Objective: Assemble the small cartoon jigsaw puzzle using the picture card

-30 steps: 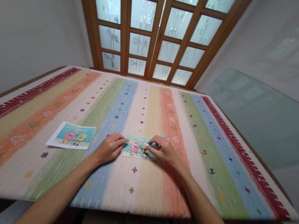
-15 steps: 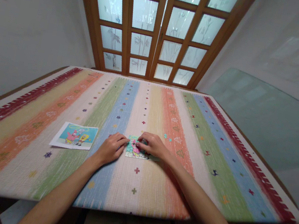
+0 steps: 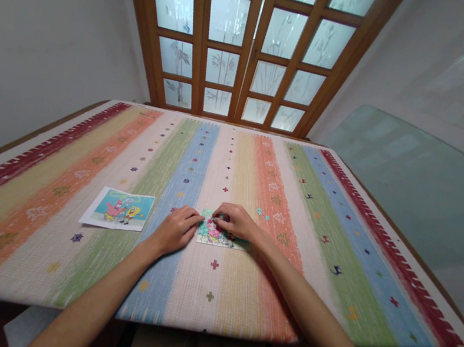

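Note:
A small jigsaw puzzle (image 3: 214, 237), teal with pink in its middle, lies in front of me, partly covered by my right hand. My right hand (image 3: 233, 220) is over its upper part, thumb and fingertips pinched together on what looks like a puzzle piece, mostly hidden by the fingers. My left hand (image 3: 180, 228) rests on the cloth at the puzzle's left side, fingers stretched out and their tips at its edge. Two loose teal puzzle pieces (image 3: 259, 211) lie beyond my right wrist. To the left is a printed cartoon picture (image 3: 121, 211) on white paper.
A striped, patterned tablecloth (image 3: 158, 184) covers the wide table. Wooden doors with frosted panes (image 3: 221, 67) stand beyond its far edge. A pale green glass-like panel (image 3: 414, 182) leans by the right wall.
My right fingertips have shifted slightly up over the puzzle, uncovering more of its pink middle. The left hand stays at the puzzle's left edge. The whole view has shifted slightly.

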A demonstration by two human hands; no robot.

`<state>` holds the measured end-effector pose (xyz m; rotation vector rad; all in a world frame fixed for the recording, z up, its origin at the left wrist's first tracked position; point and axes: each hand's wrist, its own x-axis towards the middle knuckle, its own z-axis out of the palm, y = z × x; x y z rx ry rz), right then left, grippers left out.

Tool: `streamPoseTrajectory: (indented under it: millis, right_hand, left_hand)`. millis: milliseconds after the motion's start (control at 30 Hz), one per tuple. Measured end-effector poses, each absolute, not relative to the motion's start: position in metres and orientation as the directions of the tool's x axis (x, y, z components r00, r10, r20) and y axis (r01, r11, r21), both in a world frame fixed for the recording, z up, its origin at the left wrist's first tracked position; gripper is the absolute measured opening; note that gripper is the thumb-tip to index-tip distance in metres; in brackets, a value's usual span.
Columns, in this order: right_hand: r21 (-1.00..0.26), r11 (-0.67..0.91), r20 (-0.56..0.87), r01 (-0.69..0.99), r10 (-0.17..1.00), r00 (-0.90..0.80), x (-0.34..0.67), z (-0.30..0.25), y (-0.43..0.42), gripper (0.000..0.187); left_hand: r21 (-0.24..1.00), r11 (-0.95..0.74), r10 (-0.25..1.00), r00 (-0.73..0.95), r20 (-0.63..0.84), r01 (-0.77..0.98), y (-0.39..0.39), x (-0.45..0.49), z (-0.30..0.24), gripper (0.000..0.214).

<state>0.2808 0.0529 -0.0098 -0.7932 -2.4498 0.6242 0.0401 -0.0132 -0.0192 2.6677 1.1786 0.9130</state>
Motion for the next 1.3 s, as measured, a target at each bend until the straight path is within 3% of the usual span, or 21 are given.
streamPoseTrajectory:
  millis: [733, 1100, 1300]
  right_hand:
    - [-0.637, 0.640, 0.195, 0.429, 0.673, -0.714, 0.260, 0.001, 0.063, 0.022]
    - [-0.785, 0.458, 0.092, 0.417, 0.752, -0.653, 0.263, 0.013, 0.058, 0.016]
    - [-0.800, 0.436, 0.064, 0.413, 0.746, -0.663, 0.273, 0.016, 0.056, 0.012]
  left_hand:
    - [0.289, -0.719, 0.683, 0.565, 0.463, 0.632, -0.013, 0.041, -0.019, 0.028]
    - [0.300, -0.727, 0.676, 0.567, 0.471, 0.617, -0.013, 0.041, -0.018, 0.027]
    - [0.291, -0.749, 0.651, 0.581, 0.488, 0.595, -0.013, 0.041, -0.017, 0.027]
